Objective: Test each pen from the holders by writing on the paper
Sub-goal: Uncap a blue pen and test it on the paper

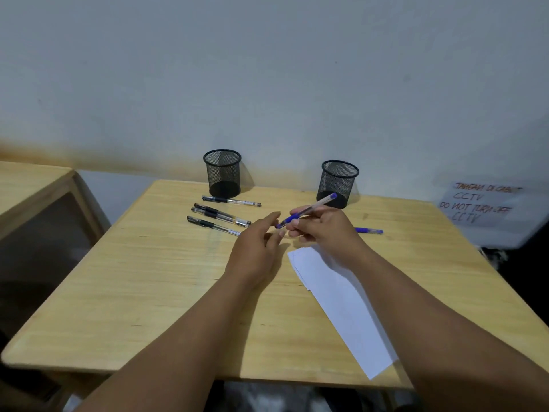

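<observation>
My right hand (322, 228) grips a blue pen (312, 208) above the table, its end pointing up toward the right mesh holder (338, 181). My left hand (257, 248) hovers beside it with fingers spread, fingertips close to the pen's lower tip. A white paper (341, 304) lies under my right forearm. Several black pens (221, 215) lie in front of the left mesh holder (222, 171). Another blue pen (370, 231) rests on the table behind my right hand. Both holders look empty.
The wooden table (148, 278) stands against a pale wall. A second wooden table (29, 185) sits to the left. A handwritten CCTV notice (478, 205) hangs at the right, beyond the table's edge.
</observation>
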